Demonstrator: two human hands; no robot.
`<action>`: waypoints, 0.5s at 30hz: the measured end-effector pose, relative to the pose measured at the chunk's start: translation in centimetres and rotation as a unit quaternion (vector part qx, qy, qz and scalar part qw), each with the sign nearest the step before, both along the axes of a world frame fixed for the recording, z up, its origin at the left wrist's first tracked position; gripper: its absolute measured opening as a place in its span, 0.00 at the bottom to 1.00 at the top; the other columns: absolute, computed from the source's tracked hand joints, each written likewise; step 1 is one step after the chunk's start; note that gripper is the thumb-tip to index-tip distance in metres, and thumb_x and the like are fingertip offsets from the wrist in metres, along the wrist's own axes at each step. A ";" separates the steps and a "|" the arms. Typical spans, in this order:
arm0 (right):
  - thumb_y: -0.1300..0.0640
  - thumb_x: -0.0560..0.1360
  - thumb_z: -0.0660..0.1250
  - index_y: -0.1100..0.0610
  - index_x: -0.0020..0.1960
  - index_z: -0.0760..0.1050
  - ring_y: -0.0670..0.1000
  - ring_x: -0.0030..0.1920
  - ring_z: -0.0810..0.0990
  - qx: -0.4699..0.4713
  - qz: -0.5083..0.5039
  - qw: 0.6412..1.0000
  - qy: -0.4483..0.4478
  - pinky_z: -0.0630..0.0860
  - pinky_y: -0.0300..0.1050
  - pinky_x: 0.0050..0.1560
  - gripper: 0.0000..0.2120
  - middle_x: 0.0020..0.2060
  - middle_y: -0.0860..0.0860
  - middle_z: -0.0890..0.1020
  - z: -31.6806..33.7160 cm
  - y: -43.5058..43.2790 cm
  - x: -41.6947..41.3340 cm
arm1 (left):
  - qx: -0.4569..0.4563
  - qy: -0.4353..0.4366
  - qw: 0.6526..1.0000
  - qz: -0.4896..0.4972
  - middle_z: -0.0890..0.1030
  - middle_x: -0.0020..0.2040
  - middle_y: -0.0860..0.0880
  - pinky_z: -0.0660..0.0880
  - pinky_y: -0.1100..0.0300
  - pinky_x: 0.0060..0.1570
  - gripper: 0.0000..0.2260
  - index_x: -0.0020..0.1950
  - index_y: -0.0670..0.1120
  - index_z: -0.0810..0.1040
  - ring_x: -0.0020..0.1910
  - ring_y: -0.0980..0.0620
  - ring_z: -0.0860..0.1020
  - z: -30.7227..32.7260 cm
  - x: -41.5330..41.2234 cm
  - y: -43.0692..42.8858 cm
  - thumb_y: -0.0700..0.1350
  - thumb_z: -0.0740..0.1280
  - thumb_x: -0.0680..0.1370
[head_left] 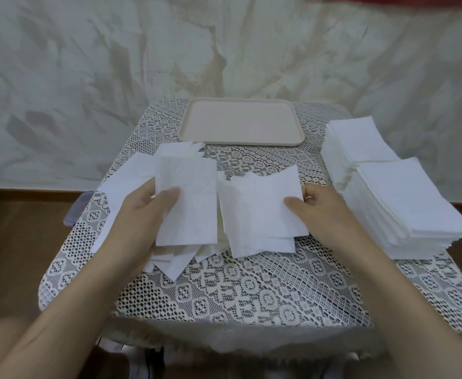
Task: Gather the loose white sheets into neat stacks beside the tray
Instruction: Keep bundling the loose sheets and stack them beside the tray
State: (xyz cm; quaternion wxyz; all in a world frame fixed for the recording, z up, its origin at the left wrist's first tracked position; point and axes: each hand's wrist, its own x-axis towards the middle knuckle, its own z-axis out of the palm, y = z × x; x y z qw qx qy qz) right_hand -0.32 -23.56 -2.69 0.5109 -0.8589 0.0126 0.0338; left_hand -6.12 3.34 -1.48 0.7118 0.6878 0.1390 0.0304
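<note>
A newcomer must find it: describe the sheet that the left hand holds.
Start at the beige tray on the far side of the lace-covered table. In front of its left corner, the left hand pinches a white sheet under its thumb. Unlike the loose sheets fanned beneath, it sits straight and on top.

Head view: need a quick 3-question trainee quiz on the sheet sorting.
1. True or false: the tray is bare.
2. The neat stacks stand where? A: on the tray; B: to the person's right of the tray; C: to the person's left of it.
3. Fill in: the left hand and the right hand each hold ____.
Key: 1 true; 2 B; 3 white sheets.
</note>
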 end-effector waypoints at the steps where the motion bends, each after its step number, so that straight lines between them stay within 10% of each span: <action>1: 0.56 0.79 0.69 0.58 0.47 0.78 0.58 0.49 0.84 -0.005 0.002 1.000 0.009 0.74 0.50 0.45 0.06 0.46 0.55 0.86 -0.1 -0.1 0.0 | -0.001 0.000 1.000 0.001 0.87 0.52 0.48 0.84 0.47 0.38 0.10 0.58 0.55 0.85 0.52 0.44 0.84 0.0 0.0 0.0 0.45 0.64 0.86; 8: 0.62 0.78 0.69 0.49 0.63 0.73 0.46 0.48 0.85 0.053 0.014 0.998 0.004 0.77 0.44 0.44 0.16 0.50 0.45 0.87 0.0 0.3 0.0 | -0.008 0.002 1.000 0.002 0.88 0.49 0.50 0.82 0.52 0.34 0.10 0.58 0.54 0.84 0.48 0.47 0.85 0.0 0.2 0.0 0.45 0.64 0.86; 15: 0.56 0.78 0.72 0.52 0.50 0.84 0.48 0.45 0.86 -0.010 0.074 0.997 0.025 0.81 0.51 0.49 0.03 0.43 0.45 0.87 0.3 0.9 0.3 | -0.007 0.004 1.000 0.005 0.88 0.52 0.49 0.84 0.47 0.38 0.10 0.59 0.54 0.84 0.49 0.48 0.86 -0.1 0.5 0.4 0.46 0.64 0.86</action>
